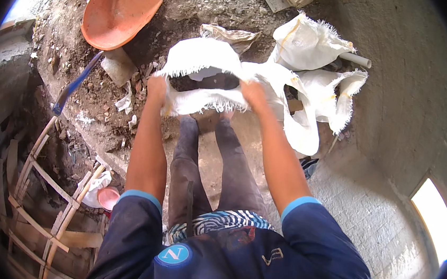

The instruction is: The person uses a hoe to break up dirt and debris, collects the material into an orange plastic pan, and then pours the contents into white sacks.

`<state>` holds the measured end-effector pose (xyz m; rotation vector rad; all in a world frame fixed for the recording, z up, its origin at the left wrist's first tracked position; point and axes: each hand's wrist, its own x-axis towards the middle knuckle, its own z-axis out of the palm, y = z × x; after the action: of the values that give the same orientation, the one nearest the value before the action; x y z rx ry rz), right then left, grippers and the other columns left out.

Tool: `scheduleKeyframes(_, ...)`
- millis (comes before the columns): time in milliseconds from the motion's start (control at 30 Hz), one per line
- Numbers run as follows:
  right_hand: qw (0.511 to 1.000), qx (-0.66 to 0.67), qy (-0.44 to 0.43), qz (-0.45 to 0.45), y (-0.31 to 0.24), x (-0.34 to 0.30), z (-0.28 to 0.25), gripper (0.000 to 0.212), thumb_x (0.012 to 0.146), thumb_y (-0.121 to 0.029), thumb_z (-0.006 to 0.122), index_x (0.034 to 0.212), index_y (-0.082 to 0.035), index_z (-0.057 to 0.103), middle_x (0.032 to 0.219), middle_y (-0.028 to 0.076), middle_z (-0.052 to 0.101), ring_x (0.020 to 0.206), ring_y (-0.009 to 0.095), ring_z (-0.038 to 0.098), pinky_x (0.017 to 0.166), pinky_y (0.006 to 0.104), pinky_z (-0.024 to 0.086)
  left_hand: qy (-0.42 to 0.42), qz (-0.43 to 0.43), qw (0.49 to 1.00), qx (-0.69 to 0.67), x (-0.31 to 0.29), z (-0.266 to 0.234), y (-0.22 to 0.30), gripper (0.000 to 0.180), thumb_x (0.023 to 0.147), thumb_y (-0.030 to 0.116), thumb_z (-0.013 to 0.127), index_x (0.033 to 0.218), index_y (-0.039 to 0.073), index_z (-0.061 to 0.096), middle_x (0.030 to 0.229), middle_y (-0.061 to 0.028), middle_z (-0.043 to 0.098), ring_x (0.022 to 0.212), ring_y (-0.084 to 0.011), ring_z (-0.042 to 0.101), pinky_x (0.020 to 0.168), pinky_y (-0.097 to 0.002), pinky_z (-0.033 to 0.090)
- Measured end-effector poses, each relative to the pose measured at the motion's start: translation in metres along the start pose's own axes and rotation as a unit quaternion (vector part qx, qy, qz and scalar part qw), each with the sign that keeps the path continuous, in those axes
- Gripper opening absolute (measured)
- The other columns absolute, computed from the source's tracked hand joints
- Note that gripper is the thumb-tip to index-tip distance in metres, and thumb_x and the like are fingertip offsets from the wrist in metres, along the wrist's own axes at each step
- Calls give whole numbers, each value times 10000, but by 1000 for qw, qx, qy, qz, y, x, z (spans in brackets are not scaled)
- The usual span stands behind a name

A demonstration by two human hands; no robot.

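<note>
Both hands gripping white sack (204,58): left hand (157,87) and right hand (253,93), fingers closed tight on its rim. Mouth pulled open between fingers, dark inside. Orange scoop (119,9) beyond fingers, untouched.

Orange shovel (119,8) on rubble, grey pipe (355,59) right.
</note>
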<state>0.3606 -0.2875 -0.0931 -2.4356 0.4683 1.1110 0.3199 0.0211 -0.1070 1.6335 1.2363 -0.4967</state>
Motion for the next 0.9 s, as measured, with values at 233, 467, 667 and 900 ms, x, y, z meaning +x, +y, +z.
scheduleKeyframes(233,995,99,30,4,63,-99,33,390,896,-347,462,975,-21,662,966,286,624,955,451,603,817,485,458,-77,-60,975,-197,-51,-20,-115,220,877,99,477,1003,12,634,844,-96,635,740,-186,605,626,-332,482)
scheduleKeyframes(467,997,75,1,3,104,-81,53,401,870,-333,490,945,21,664,962,300,625,949,465,596,808,487,456,-72,-21,979,-191,-73,-7,-154,176,873,98,456,907,21,610,843,-43,609,719,-152,562,634,-302,469)
scheduleKeyframes(667,988,116,-56,79,105,-83,47,328,819,-258,556,929,30,668,863,254,656,819,384,633,743,448,463,-74,-50,978,-190,-77,-10,-159,171,842,43,564,988,-12,634,885,-61,651,772,-141,607,644,-294,495)
scheduleKeyframes(900,991,108,-41,70,109,-100,48,284,777,-157,524,941,23,669,915,295,644,893,444,625,804,482,476,-121,-14,968,-220,-85,-12,-142,297,813,-28,580,1106,-37,624,936,-85,677,790,-167,645,687,-284,517)
